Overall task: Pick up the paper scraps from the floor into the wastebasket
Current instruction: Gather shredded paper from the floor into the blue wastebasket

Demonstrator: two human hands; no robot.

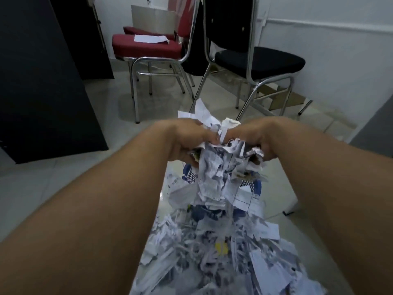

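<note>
Both of my hands grip one big bundle of white paper scraps (214,154) between them, held above a blue mesh wastebasket (191,173). My left hand (187,139) clamps the bundle's left side and my right hand (261,137) its right side. Scraps hang and trail down from the bundle over the basket, hiding most of its rim and inside. A large heap of paper scraps (212,252) covers the floor in front of the basket, between my forearms.
A red padded chair (146,46) with a sheet of paper on its seat stands at the back, a black chair (259,59) to its right. A dark cabinet (42,81) fills the left side. A white wall (340,50) runs along the right. Pale tiled floor (63,177) surrounds the heap.
</note>
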